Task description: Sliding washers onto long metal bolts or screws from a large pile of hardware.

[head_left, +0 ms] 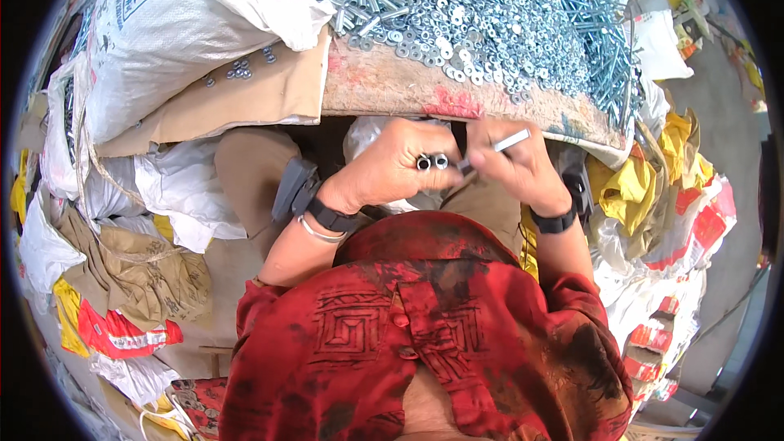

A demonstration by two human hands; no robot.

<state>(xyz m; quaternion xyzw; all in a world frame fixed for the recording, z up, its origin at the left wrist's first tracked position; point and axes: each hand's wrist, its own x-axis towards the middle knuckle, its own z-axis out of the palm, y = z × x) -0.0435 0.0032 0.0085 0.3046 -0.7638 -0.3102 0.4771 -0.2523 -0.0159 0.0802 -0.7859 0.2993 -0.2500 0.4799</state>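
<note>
My left hand (398, 165) is closed round two short metal tubes (432, 162), whose round open ends point up at me. Close beside it, my right hand (514, 163) is closed too, with a silvery metal tube (512, 141) sticking out across its fingers. Between the hands, by my right fingertips, is a dark slim piece (464, 166), smeared by motion; I cannot make out its kind. Both hands are just off the near edge of the work table (392, 86). On it lies a large heap of washers (465, 53), with tubes (367, 0) at its left and long bolts (600, 49) at its right.
A full white woven sack (180, 41) stands at the table's left, on a cardboard sheet (245, 102) with several nuts (238, 69). Crumpled brown bags (139, 269) lie at my left. Yellow wrappers (637, 188) and red-and-white plastic bags (694, 220) crowd my right side.
</note>
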